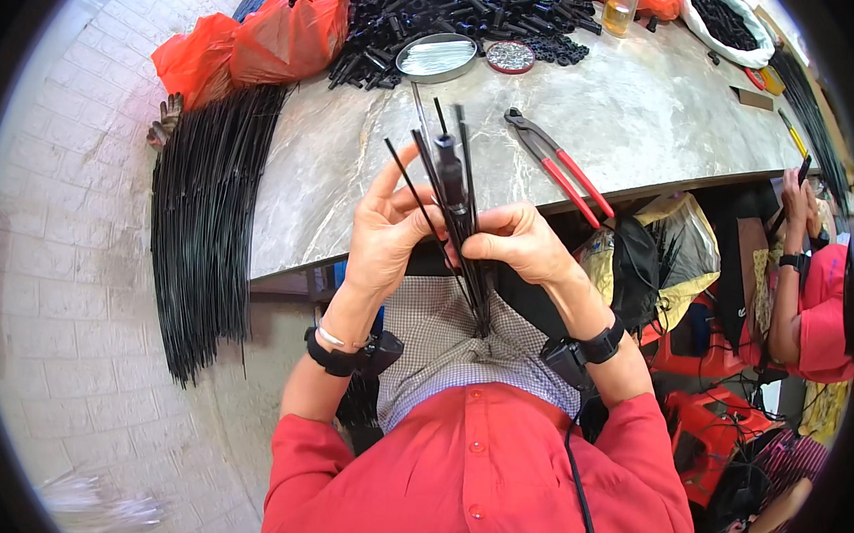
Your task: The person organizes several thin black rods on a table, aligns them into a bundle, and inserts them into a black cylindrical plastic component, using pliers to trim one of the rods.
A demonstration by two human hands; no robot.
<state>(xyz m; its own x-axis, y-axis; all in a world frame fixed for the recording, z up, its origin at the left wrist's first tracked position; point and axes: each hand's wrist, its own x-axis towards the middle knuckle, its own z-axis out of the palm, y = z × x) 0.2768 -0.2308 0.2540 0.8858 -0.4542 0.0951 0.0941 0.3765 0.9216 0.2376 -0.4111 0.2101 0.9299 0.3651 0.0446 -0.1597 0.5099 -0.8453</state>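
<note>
In front of my lap I hold a bundle of thin black rods (473, 297) that looks like an umbrella frame. The rods fan out at the top around a black tubular piece (450, 177) and come together at the bottom over my lap. My left hand (383, 234) is closed on the left-side rods, thumb in front and fingers partly behind them. From the right, my right hand (525, 244) pinches the rods between thumb and forefinger, just below the tubular piece. Blur softens the upper tips.
Red-handled pliers (555, 163) lie on the grey table (355, 159). Behind are a metal dish of thin pins (436, 57), a round tin of small parts (509, 57) and heaped black tubes (409, 13). Long black rods (205, 228) overhang the left edge. A co-worker's arm (786, 292) shows at right.
</note>
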